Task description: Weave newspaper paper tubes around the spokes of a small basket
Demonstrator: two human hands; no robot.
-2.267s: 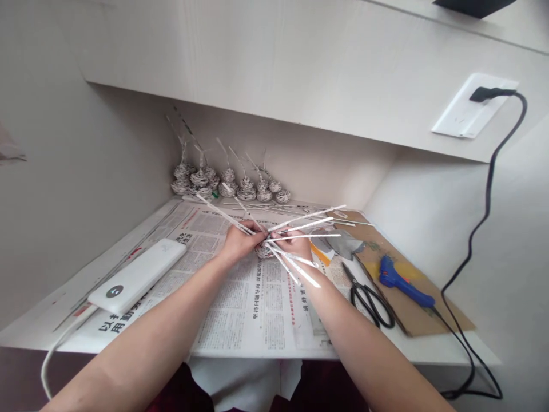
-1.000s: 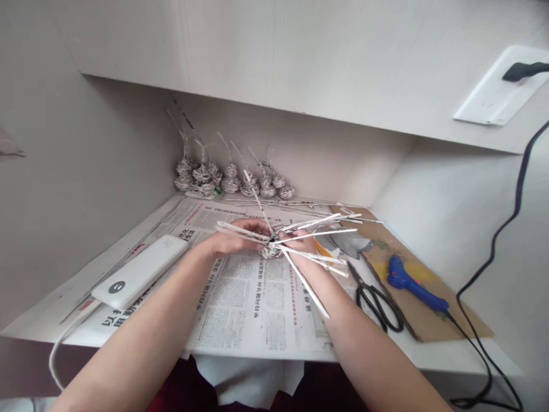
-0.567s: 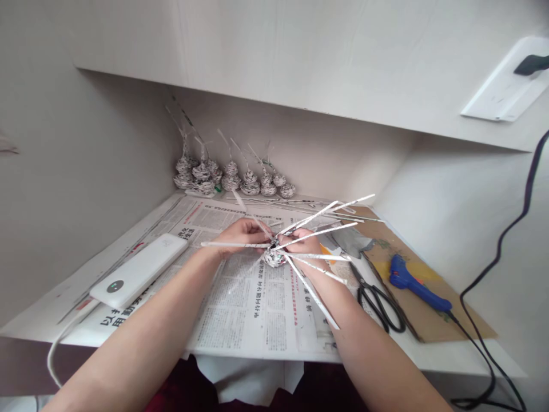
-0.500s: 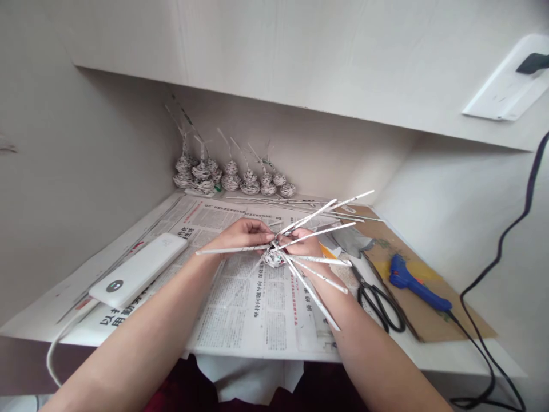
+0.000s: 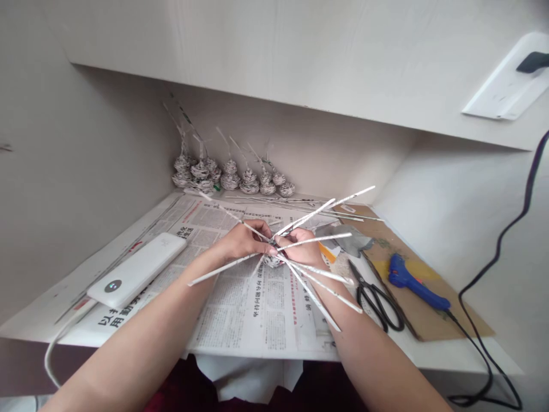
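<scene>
Between my hands is a small round piece woven from rolled newspaper (image 5: 273,261), with several paper sticks (image 5: 317,238) fanning out of its top, mostly to the right. My left hand (image 5: 253,238) is closed, its thumb and fingertips pinching at the base of the sticks. One stick slants back to the left past its knuckles, and another runs under it toward my forearm. My right hand (image 5: 297,244) is closed around the far right side of the weave, with its fingers partly hidden by sticks. Newspaper sheets (image 5: 240,309) lie beneath.
Several gourd-shaped paper weaves (image 5: 231,175) line the back wall. Loose paper sticks (image 5: 343,215) lie before them. A white power bank (image 5: 141,269) with a cable sits at left. Black scissors (image 5: 380,303), a blue glue gun (image 5: 418,286) and cardboard (image 5: 454,326) are at right. A cabinet panel (image 5: 300,57) overhangs.
My left thumb and fingers have shifted slightly down and right over the weave. A stick now points up-left over my left hand, and the left-hand stick tilts lower.
</scene>
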